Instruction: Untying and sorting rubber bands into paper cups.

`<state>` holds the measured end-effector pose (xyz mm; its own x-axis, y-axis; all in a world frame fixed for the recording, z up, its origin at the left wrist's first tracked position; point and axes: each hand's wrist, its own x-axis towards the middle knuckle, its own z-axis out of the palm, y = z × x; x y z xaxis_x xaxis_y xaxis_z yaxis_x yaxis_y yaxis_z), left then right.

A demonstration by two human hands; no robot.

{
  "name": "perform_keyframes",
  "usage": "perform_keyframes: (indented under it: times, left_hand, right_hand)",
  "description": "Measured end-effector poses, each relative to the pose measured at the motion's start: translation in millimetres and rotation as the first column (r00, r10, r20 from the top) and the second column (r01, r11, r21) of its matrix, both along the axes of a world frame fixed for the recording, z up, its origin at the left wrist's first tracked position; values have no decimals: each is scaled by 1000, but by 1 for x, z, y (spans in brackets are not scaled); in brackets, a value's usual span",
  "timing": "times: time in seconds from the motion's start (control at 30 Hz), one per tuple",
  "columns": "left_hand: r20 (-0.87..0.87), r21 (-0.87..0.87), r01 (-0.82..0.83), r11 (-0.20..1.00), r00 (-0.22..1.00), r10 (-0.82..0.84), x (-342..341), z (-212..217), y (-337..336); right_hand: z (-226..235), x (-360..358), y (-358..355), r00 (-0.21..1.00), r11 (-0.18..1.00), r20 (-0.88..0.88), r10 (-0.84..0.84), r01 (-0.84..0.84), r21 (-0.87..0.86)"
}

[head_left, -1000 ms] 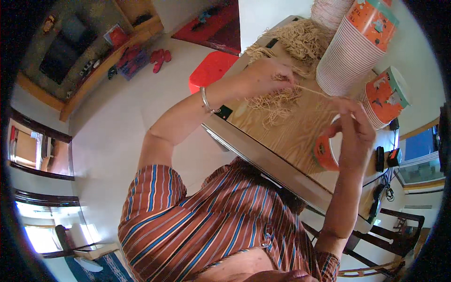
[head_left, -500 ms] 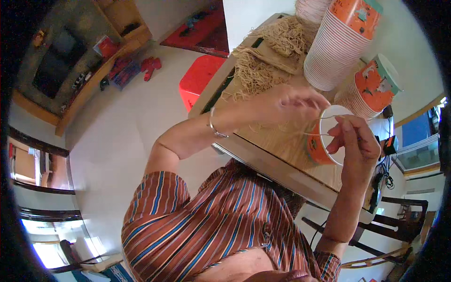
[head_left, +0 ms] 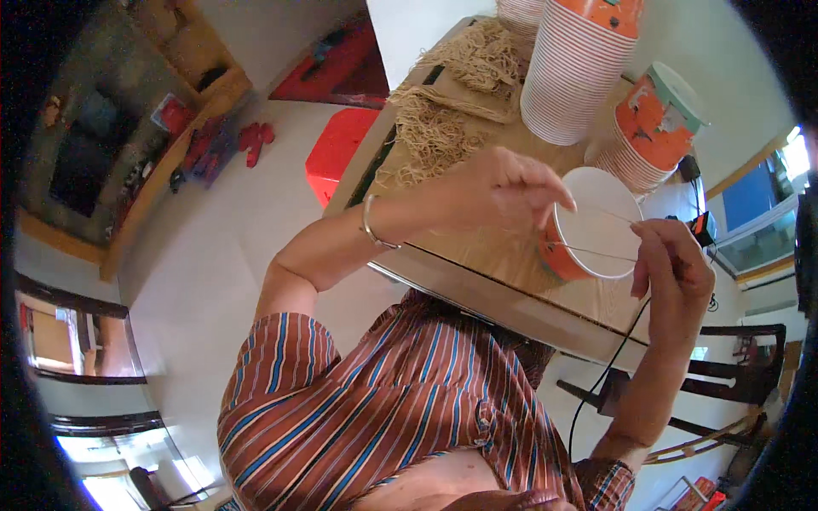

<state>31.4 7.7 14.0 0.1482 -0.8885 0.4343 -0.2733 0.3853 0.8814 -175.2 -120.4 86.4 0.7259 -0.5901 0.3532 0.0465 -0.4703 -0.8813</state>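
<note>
A thin string (head_left: 596, 253) is shown at right of centre in the frame, drawn across the mouth of a paper cup (head_left: 598, 232) between two hands held apart. By the right hand (head_left: 669, 260), the string is pinched between thumb and fingers, just beside the cup's right rim. By the left hand (head_left: 521, 192), the upper left rim is overlapped; whether the string is gripped there cannot be told. Two strands are seen, with the long axis of each directed left to right and sloped slightly downward; their right ends are met by the right hand, the nearer one. Contact between string and rim cannot be determined. The cup is set on the desk (head_left: 503, 266), with its mouth turned toward the upper right of the frame. A tan heap of string (head_left: 433, 136) and two stacks of cups (head_left: 575, 77) are placed above.
</note>
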Motion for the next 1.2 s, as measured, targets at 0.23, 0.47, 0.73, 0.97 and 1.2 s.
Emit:
perform_keyframes:
  times: [0.23, 0.47, 0.73, 0.97, 1.2]
  left_hand:
    - [-120, -116, -546, 830, 837, 534, 72, 36, 7]
    - [-259, -36, -720, 693, 677, 689, 122, 34, 20]
    - [63, -70, -494, 867, 865, 498, 41, 51, -27]
    - [310, -118, -274, 955, 903, 297, 1, 64, -55]
    - [817, -477, -68, 876, 335, 470, -6, 56, -79]
  right_hand:
    - [21, -14, -51, 960, 976, -271, -66, 5, -219]
    - [30, -19, -87, 964, 969, -212, -162, 115, -220]
    - [-21, 36, -60, 982, 999, -183, 42, -39, 19]
    - [-49, 25, -69, 939, 854, -341, -43, -143, -501]
    - [5, 31, -40, 983, 945, 99, 154, -176, 275]
